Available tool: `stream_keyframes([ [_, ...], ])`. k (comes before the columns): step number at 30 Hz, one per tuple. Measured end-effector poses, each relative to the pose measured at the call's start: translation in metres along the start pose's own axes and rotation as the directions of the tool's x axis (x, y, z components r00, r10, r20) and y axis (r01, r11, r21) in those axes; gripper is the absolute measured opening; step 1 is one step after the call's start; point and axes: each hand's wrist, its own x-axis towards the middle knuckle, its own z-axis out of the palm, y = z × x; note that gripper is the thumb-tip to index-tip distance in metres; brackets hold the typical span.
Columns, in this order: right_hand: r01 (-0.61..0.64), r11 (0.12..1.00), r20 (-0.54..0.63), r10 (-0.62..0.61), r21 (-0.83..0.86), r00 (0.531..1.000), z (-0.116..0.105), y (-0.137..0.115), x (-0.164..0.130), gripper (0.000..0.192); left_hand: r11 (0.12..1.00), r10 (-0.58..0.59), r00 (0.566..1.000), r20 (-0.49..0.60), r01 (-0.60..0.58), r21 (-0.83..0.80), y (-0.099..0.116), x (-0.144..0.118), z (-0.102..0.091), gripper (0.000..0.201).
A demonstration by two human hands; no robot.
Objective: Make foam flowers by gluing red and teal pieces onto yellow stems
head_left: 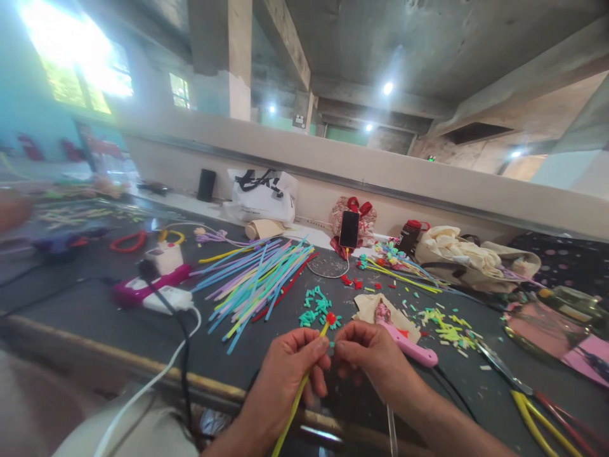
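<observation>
My left hand (297,358) pinches a yellow pipe cleaner (295,406) between thumb and fingers. A small red tuft (330,318) sits on its upper end. Close beside it, my right hand (368,355) is closed with thumb and fingertips together; what they hold, if anything, I cannot make out. Just beyond the hands lies a pile of short teal pieces (314,308). A pink glue gun (412,346) rests behind my right hand, its nozzle end over a beige paper sheet (364,306).
Uncut pipe cleaners (266,279) lie left of centre. Yellow cut pieces (447,327) and scissors (523,393) are at right. A power strip (162,289) with cords stands left. Behind are a phone (349,228), a white bag (261,197) and a cloth bag (469,254).
</observation>
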Motion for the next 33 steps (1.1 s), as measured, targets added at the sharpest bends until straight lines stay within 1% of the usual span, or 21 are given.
stream_keyframes([
  [2,0.029,0.999,-0.037,-0.03,-0.042,0.999,-0.006,-0.001,-0.001,0.011,0.999,-0.01,1.0,0.01,0.01,0.044,0.002,0.0,-0.002,0.023],
  [5,0.071,0.99,-0.09,-0.082,-0.124,0.993,-0.02,-0.009,-0.005,0.01,0.984,-0.051,0.998,0.034,0.045,0.171,0.005,-0.001,-0.005,0.021],
  [8,0.145,0.939,-0.071,-0.175,-0.312,0.982,-0.036,-0.02,-0.011,0.008,0.946,-0.055,0.997,0.048,0.036,0.323,0.007,-0.003,-0.005,0.02],
  [11,0.236,0.832,0.006,-0.269,-0.503,0.963,-0.047,-0.027,-0.016,0.009,0.871,0.005,0.999,0.04,-0.024,0.491,0.009,-0.007,-0.002,0.022],
  [14,0.311,0.68,0.107,-0.324,-0.664,0.94,-0.052,-0.029,-0.019,0.009,0.755,0.078,0.996,0.051,-0.092,0.65,0.011,-0.011,0.001,0.023],
  [16,0.363,0.573,0.193,-0.336,-0.735,0.922,-0.052,-0.03,-0.021,0.009,0.679,0.119,0.99,0.073,-0.135,0.722,0.012,-0.013,0.002,0.024],
  [18,0.41,0.487,0.267,-0.337,-0.771,0.903,-0.05,-0.03,-0.022,0.009,0.623,0.148,0.984,0.1,-0.171,0.763,0.013,-0.014,0.003,0.025],
  [20,0.444,0.415,0.319,-0.337,-0.794,0.886,-0.046,-0.031,-0.023,0.01,0.587,0.162,0.979,0.126,-0.199,0.785,0.012,-0.014,0.003,0.026],
  [24,0.473,0.288,0.377,-0.332,-0.832,0.865,-0.041,-0.031,-0.022,0.012,0.555,0.161,0.975,0.15,-0.215,0.804,0.01,-0.014,0.002,0.027],
  [26,0.476,0.256,0.396,-0.307,-0.841,0.865,-0.04,-0.032,-0.022,0.012,0.551,0.163,0.974,0.159,-0.223,0.804,0.009,-0.013,0.002,0.027],
  [30,0.445,0.227,0.393,-0.239,-0.866,0.888,-0.039,-0.035,-0.023,0.014,0.531,0.163,0.97,0.177,-0.238,0.814,0.009,-0.012,0.001,0.026],
  [33,0.444,0.2,0.401,-0.223,-0.873,0.889,-0.039,-0.035,-0.023,0.013,0.521,0.147,0.973,0.18,-0.231,0.822,0.009,-0.012,0.001,0.026],
])
